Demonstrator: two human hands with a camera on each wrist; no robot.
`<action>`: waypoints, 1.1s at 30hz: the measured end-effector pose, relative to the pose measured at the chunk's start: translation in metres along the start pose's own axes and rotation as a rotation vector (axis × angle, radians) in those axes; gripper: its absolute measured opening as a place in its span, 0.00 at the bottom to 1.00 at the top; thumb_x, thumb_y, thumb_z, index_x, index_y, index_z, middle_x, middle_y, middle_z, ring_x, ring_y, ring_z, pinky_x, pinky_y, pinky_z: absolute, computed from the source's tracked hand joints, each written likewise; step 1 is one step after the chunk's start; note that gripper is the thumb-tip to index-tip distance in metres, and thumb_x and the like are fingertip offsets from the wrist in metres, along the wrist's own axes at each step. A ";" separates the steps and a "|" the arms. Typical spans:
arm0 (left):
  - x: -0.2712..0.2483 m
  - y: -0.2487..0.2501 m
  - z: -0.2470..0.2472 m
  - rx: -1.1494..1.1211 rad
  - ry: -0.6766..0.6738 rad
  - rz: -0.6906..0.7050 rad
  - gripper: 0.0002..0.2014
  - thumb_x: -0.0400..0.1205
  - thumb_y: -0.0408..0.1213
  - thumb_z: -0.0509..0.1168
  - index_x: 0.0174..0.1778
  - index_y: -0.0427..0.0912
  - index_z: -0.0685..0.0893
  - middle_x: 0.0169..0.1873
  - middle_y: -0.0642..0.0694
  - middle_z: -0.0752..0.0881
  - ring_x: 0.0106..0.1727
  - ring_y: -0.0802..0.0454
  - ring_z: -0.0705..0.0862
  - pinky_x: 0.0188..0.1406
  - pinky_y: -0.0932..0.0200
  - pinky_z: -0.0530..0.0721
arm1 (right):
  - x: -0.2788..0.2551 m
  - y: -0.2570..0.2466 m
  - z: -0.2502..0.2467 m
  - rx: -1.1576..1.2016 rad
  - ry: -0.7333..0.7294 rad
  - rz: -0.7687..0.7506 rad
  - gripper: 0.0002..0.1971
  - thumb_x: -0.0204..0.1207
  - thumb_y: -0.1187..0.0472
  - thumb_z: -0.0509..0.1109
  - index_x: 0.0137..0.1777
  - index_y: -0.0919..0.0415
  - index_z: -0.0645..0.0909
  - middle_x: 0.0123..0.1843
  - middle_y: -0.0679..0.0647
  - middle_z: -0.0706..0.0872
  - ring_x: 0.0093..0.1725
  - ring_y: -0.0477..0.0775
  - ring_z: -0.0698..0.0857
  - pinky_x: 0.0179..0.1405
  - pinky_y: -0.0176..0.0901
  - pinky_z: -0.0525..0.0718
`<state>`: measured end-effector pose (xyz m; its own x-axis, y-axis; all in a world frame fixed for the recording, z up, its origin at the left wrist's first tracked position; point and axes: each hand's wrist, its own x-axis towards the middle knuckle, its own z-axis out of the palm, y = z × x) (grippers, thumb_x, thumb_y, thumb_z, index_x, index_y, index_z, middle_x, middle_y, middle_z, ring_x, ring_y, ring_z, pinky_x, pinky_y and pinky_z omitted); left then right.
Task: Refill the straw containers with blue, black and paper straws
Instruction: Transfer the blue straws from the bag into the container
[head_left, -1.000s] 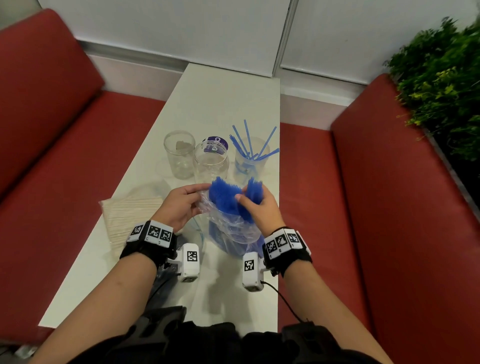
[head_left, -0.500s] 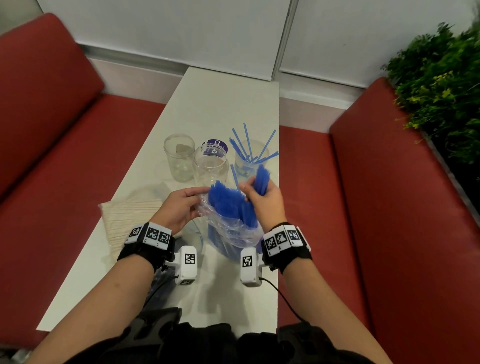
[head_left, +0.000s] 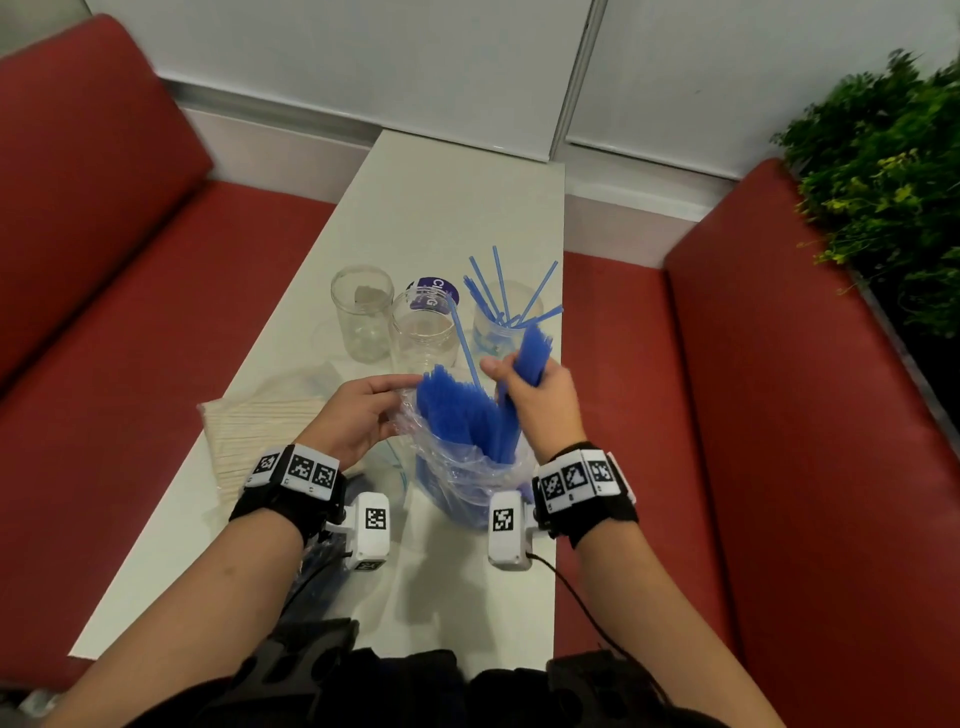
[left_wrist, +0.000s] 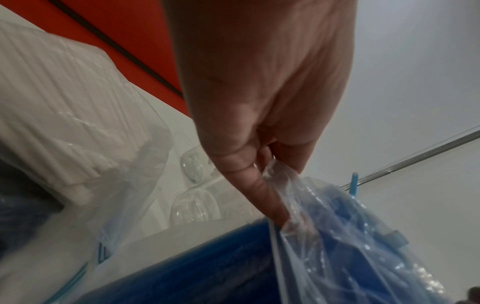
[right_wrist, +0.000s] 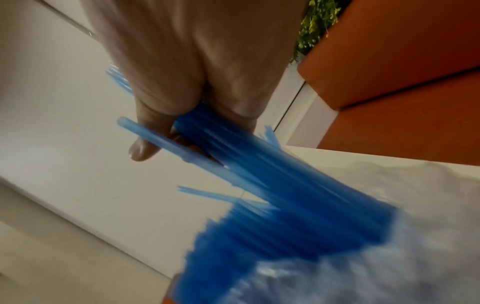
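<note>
A clear plastic bag (head_left: 467, 478) full of blue straws (head_left: 452, 405) stands on the white table (head_left: 441, 218) in front of me. My left hand (head_left: 363, 410) pinches the bag's rim (left_wrist: 280, 174). My right hand (head_left: 535, 395) grips a bundle of blue straws (head_left: 532, 353) partly lifted out of the bag; the wrist view shows the bundle (right_wrist: 233, 148) between thumb and fingers. Behind stand three clear jars: an empty left one (head_left: 362, 312), a middle one (head_left: 422, 338), and a right one (head_left: 498, 332) holding several blue straws.
A bag of paper straws (head_left: 260, 436) lies at the table's left edge, also seen as white straws (left_wrist: 52, 115). A dark bag (head_left: 322, 566) sits under my left wrist. Red bench seats (head_left: 779, 415) flank the table; a green plant (head_left: 883, 182) is at the right.
My right hand has pulled its bundle of blue straws upward and away from the bag, toward the right jar. The left hand stays on the bag's rim.
</note>
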<state>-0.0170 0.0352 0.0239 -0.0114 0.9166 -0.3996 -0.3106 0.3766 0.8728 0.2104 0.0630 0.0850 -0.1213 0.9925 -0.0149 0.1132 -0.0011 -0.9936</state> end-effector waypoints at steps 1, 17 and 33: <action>0.000 0.000 0.000 0.002 -0.005 0.000 0.24 0.85 0.18 0.56 0.49 0.46 0.96 0.49 0.35 0.91 0.45 0.43 0.87 0.43 0.54 0.92 | 0.003 -0.007 -0.002 0.023 0.002 -0.021 0.16 0.71 0.49 0.81 0.32 0.54 0.80 0.29 0.56 0.81 0.30 0.51 0.79 0.35 0.39 0.82; 0.006 0.005 -0.001 -0.025 -0.025 0.026 0.24 0.84 0.18 0.55 0.51 0.45 0.95 0.47 0.39 0.92 0.41 0.49 0.89 0.38 0.58 0.90 | -0.005 0.027 0.009 -0.038 -0.063 0.099 0.11 0.80 0.56 0.75 0.41 0.61 0.80 0.31 0.50 0.83 0.33 0.46 0.82 0.43 0.38 0.82; 0.003 0.011 0.000 -0.001 -0.025 0.011 0.25 0.84 0.18 0.56 0.48 0.46 0.96 0.47 0.38 0.90 0.43 0.45 0.86 0.40 0.56 0.92 | 0.025 -0.073 -0.023 0.058 0.119 -0.175 0.16 0.76 0.46 0.77 0.29 0.48 0.83 0.26 0.51 0.81 0.29 0.54 0.78 0.35 0.49 0.79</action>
<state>-0.0205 0.0417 0.0320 0.0095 0.9237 -0.3830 -0.3113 0.3667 0.8767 0.2214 0.0907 0.1597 -0.0161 0.9857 0.1680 0.0430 0.1685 -0.9848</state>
